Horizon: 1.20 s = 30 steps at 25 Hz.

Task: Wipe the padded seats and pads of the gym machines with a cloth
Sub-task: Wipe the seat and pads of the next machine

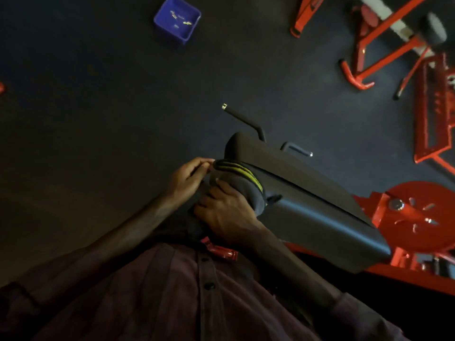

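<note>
The cloth drapes the near end of the black pad, whose long axis runs away rightward. The right hand grips the cloth; the left hand pinches its edge.

No legible text; dim view, perhaps too blurred.

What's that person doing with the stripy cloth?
A person is cleaning a gym machine. Both hands hold a dark cloth with yellow stripes at the near end of a black padded seat. The left hand pinches the cloth's edge, and the right hand grips it lower down. A blue bin sits on the floor further off.
</note>
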Tool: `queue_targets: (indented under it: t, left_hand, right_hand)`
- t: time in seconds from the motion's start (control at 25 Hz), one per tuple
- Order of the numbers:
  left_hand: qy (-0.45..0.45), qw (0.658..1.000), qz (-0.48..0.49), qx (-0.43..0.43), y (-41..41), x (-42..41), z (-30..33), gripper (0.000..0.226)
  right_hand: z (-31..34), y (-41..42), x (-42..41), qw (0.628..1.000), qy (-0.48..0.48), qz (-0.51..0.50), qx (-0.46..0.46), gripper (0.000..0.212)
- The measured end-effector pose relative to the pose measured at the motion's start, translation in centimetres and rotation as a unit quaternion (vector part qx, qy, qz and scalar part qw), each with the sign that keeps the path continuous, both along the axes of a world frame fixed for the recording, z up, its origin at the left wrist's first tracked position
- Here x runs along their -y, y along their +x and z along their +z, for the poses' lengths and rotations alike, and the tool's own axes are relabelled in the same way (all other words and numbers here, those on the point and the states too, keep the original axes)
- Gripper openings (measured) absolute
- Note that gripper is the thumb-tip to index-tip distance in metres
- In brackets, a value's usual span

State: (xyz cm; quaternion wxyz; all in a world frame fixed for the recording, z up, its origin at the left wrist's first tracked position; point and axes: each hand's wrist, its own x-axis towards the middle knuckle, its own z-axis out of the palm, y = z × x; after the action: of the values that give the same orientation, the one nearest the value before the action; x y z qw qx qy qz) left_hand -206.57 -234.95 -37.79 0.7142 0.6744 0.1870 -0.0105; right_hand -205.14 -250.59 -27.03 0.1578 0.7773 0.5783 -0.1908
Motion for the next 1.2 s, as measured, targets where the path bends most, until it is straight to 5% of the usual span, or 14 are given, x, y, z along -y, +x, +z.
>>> queue_targets:
  t: [0.12,0.24,0.28,0.36,0.52,0.64,0.72,0.88,1.08,1.2]
  left_hand:
    - [0.087,0.993,-0.050,0.064,-0.7,-0.6,3.3,0.028]
    - [0.165,0.961,-0.145,0.165,0.1,-0.7,6.9,0.026]
    - [0.190,0.944,-0.185,0.196,0.7,-0.3,7.8,0.026]
    - [0.237,0.905,-0.259,0.242,2.4,0.7,8.9,0.026]
    - [0.304,0.801,-0.414,0.309,6.9,2.6,9.2,0.030]
    - [0.307,0.730,-0.513,0.332,10.0,3.9,8.0,0.034]
    - [0.298,0.689,-0.561,0.350,11.3,4.4,7.0,0.037]
    - [0.268,0.658,-0.593,0.378,12.6,4.9,5.3,0.044]
    - [0.284,0.619,-0.635,0.364,13.0,5.0,5.5,0.054]
    - [0.271,0.608,-0.661,0.346,13.8,6.1,5.7,0.059]
  right_hand:
    - [3.9,-0.7,2.8,0.941,0.280,-0.187,0.044,0.042]
    - [4.7,-2.3,7.4,0.784,0.479,-0.391,0.055,0.032]
    - [4.0,-3.6,8.3,0.684,0.561,-0.467,0.007,0.027]
    - [2.7,-6.6,8.1,0.422,0.680,-0.591,-0.100,0.022]
    - [-1.8,-9.6,5.4,-0.015,0.689,-0.724,-0.028,0.020]
    - [-5.6,-8.6,1.7,-0.257,0.661,-0.705,0.001,0.036]
    - [-8.0,-7.5,-1.7,-0.375,0.638,-0.672,0.021,0.041]
    - [-11.2,-5.0,-8.0,-0.505,0.620,-0.600,0.019,0.023]
    - [-11.5,-3.5,-6.4,-0.494,0.648,-0.579,0.041,0.017]
    - [-11.1,-2.9,-4.1,-0.433,0.656,-0.610,0.106,0.023]
